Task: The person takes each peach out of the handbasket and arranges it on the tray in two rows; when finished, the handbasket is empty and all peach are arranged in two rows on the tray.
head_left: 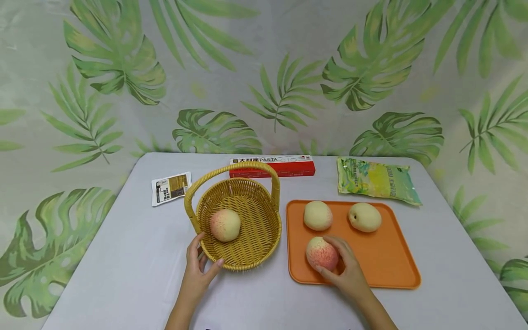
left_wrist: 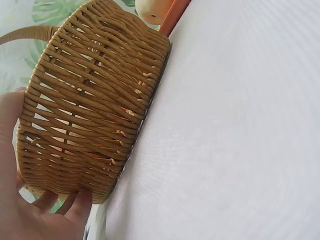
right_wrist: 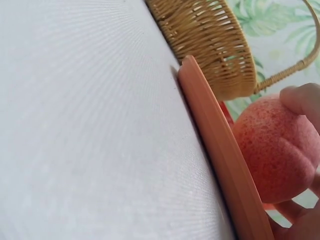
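1. Peach [head_left: 321, 253] and right hand [head_left: 347, 270] are at the near left part of an orange tray [head_left: 387, 256] on a white table [head_left: 136, 256], with a leaf-print cloth [head_left: 297, 27] behind. The tray's raised rim hides the underside of the peach in the right wrist view, so I cannot tell whether it touches the tray floor.
2. Wicker basket [head_left: 257, 224] stands upright just left of the tray, its tall handle arching overhead and crossing in front of the pasta box [head_left: 284, 169].
3. Left hand [head_left: 198, 271] comes from the near edge and grips the basket's near left side: thumb at the near rim, fingers bent against the woven wall.
4. Right hand reaches in from the near right, forearm slanting across the tray's near rim. Thumb and fingers grasp the peach, thumb on the near side, fingers over its right side.
5. Green bag [head_left: 373, 180] lies beyond the tray; the flat red-and-white pasta box lies behind the basket, and a small white-and-brown pouch [head_left: 171, 188] lies to the basket's left.
6. Held peach is round, cream at the top and densely red-speckled below, with a crease visible from the right wrist. Smaller details: a pink-blushed peach [head_left: 224, 225] lies inside the basket, left of its middle; a paler peach [head_left: 318, 215] and a yellowish fruit [head_left: 365, 217] with a dark hollow lie along the tray's far side.
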The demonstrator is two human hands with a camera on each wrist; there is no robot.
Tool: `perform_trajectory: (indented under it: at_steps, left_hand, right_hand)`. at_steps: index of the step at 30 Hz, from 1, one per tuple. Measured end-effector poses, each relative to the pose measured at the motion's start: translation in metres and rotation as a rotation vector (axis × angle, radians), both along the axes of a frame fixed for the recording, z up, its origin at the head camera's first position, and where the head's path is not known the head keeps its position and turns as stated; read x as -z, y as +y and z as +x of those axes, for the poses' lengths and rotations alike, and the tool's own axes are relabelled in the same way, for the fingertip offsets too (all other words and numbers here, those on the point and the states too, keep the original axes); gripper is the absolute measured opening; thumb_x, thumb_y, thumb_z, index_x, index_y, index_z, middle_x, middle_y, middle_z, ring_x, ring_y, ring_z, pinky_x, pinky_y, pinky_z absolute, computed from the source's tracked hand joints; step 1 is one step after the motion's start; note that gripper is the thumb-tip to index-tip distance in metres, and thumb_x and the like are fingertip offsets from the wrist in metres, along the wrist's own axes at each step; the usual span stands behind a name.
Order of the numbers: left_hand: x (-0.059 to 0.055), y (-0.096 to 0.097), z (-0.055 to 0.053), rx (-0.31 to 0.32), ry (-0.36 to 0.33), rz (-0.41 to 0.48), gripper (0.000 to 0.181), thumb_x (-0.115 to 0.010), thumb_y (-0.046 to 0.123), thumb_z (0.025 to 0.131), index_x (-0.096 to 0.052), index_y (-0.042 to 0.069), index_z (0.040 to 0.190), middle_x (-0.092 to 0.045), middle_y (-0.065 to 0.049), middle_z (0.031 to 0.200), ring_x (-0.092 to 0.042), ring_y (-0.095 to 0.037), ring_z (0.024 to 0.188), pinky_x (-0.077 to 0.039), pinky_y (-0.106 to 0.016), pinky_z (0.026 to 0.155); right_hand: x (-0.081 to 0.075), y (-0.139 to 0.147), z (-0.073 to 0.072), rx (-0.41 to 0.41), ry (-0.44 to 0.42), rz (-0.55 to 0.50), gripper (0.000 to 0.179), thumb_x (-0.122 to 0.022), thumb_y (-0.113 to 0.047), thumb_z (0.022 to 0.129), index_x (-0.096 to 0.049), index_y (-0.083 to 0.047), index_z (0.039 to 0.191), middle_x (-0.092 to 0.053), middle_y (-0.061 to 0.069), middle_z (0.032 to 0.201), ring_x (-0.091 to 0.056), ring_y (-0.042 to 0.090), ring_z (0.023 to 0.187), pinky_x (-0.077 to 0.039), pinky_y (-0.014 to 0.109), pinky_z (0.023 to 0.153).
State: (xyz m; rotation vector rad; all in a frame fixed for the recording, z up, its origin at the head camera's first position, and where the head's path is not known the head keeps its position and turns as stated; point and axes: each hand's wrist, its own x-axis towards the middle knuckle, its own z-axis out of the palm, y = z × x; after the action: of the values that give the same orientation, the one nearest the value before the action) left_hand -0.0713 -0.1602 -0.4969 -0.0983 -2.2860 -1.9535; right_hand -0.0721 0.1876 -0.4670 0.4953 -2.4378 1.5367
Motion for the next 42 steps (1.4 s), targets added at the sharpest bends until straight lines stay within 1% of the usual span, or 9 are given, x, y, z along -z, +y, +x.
perform_trajectory:
  at_steps: [3, 6, 10, 14, 22, 26, 32, 38, 42]
  left_hand:
    - [-0.001, 0.0, 0.0, 0.0, -0.001, -0.002, 0.08, -0.067, 0.005, 0.08, -0.014, 0.006, 0.14, -0.01, -0.013, 0.141, -0.02, -0.033, 0.125, -0.025, -0.009, 0.097]
    - [-0.003, 0.001, 0.0, -0.002, -0.009, 0.005, 0.08, -0.067, 0.004, 0.08, -0.014, 0.006, 0.14, -0.01, -0.012, 0.141, -0.019, -0.033, 0.126, -0.024, -0.008, 0.096]
    - [-0.004, 0.002, 0.0, -0.005, -0.016, 0.015, 0.08, -0.066, 0.002, 0.08, -0.014, 0.006, 0.141, -0.01, -0.012, 0.141, -0.019, -0.032, 0.126, -0.024, -0.008, 0.096]
    - [-0.003, 0.001, 0.0, -0.008, -0.012, 0.008, 0.08, -0.067, 0.003, 0.08, -0.015, 0.006, 0.14, -0.01, -0.012, 0.141, -0.019, -0.032, 0.126, -0.024, -0.008, 0.096]
    - [-0.004, 0.001, 0.001, -0.012, -0.018, -0.015, 0.081, -0.067, 0.005, 0.08, -0.014, 0.007, 0.141, -0.01, -0.011, 0.142, -0.019, -0.034, 0.127, -0.024, -0.008, 0.096]
    - [-0.003, 0.001, 0.001, -0.012, -0.016, -0.012, 0.081, -0.067, 0.005, 0.08, -0.014, 0.007, 0.141, -0.009, -0.012, 0.142, -0.019, -0.034, 0.126, -0.024, -0.008, 0.096]
    - [-0.002, 0.001, 0.001, -0.008, -0.007, -0.002, 0.08, -0.067, 0.005, 0.08, -0.015, 0.007, 0.14, -0.01, -0.011, 0.141, -0.018, -0.034, 0.127, -0.024, -0.009, 0.097]
    - [-0.001, 0.0, 0.001, -0.004, -0.004, 0.0, 0.08, -0.067, 0.006, 0.08, -0.015, 0.007, 0.14, -0.01, -0.011, 0.141, -0.018, -0.034, 0.127, -0.024, -0.009, 0.097]
    - [0.0, 0.0, 0.0, -0.001, 0.0, -0.001, 0.08, -0.067, 0.006, 0.08, -0.014, 0.007, 0.14, -0.01, -0.011, 0.141, -0.018, -0.034, 0.127, -0.024, -0.009, 0.097]
  right_hand:
    - [-0.001, 0.0, 0.0, -0.01, 0.003, -0.006, 0.067, -0.077, 0.005, 0.065, -0.045, 0.004, 0.123, -0.042, 0.015, 0.122, -0.037, 0.005, 0.113, -0.033, 0.013, 0.094]
    - [-0.002, 0.0, 0.001, 0.016, 0.023, 0.029, 0.067, -0.078, 0.005, 0.063, -0.046, 0.002, 0.122, -0.043, 0.015, 0.121, -0.037, 0.005, 0.113, -0.03, 0.011, 0.094]
    - [0.011, 0.006, -0.002, 0.057, 0.052, 0.113, 0.069, -0.081, 0.001, 0.06, -0.05, -0.003, 0.121, -0.044, 0.01, 0.121, -0.036, 0.01, 0.113, -0.027, 0.012, 0.093]
    - [0.021, 0.009, -0.006, 0.054, 0.039, 0.157, 0.072, -0.083, -0.004, 0.059, -0.05, -0.007, 0.124, -0.043, 0.007, 0.122, -0.035, 0.011, 0.114, -0.028, 0.014, 0.092]
    - [-0.001, -0.003, 0.001, 0.023, -0.025, 0.025, 0.076, -0.081, 0.001, 0.061, -0.043, 0.001, 0.126, -0.041, 0.014, 0.123, -0.038, 0.011, 0.111, -0.028, 0.008, 0.091]
    - [-0.001, -0.002, 0.001, -0.003, -0.002, 0.027, 0.073, -0.079, 0.002, 0.062, -0.042, 0.003, 0.125, -0.04, 0.016, 0.123, -0.036, 0.011, 0.113, -0.025, 0.009, 0.093]
    - [0.0, -0.003, 0.0, 0.01, 0.004, 0.029, 0.067, -0.077, 0.002, 0.065, -0.045, 0.001, 0.124, -0.043, 0.013, 0.122, -0.04, 0.014, 0.111, -0.026, 0.012, 0.095]
    - [-0.001, -0.003, -0.001, -0.015, -0.031, -0.02, 0.067, -0.077, 0.005, 0.065, -0.043, 0.003, 0.122, -0.043, 0.017, 0.125, -0.038, 0.011, 0.115, -0.025, 0.011, 0.096]
    - [-0.002, -0.003, 0.0, -0.024, -0.052, -0.021, 0.068, -0.077, 0.004, 0.065, -0.041, 0.004, 0.122, -0.043, 0.017, 0.124, -0.04, 0.011, 0.112, -0.027, 0.01, 0.094]
